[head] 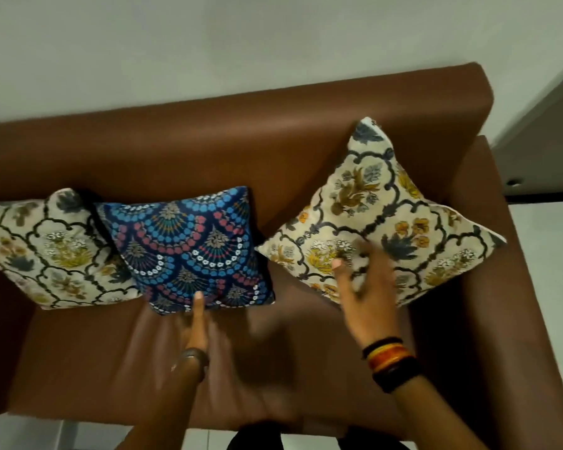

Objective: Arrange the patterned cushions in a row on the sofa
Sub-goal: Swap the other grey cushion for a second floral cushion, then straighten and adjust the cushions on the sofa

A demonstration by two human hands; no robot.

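Observation:
Three patterned cushions lean against the back of a brown sofa (208,151). A cream floral cushion (52,248) is at the left, partly under a blue fan-patterned cushion (192,245) in the middle. Another cream floral cushion (397,209) stands on a corner at the right, tilted like a diamond. My left hand (197,323) touches the blue cushion's lower edge, thumb on top. My right hand (364,287), blurred, lies spread over the right cushion's lower part, fingers apart.
The sofa's right armrest (514,287) stands close beside the right cushion. The seat (111,352) stretches in front of the cushions. A pale wall (208,43) rises behind, and pale floor (553,287) shows at the right.

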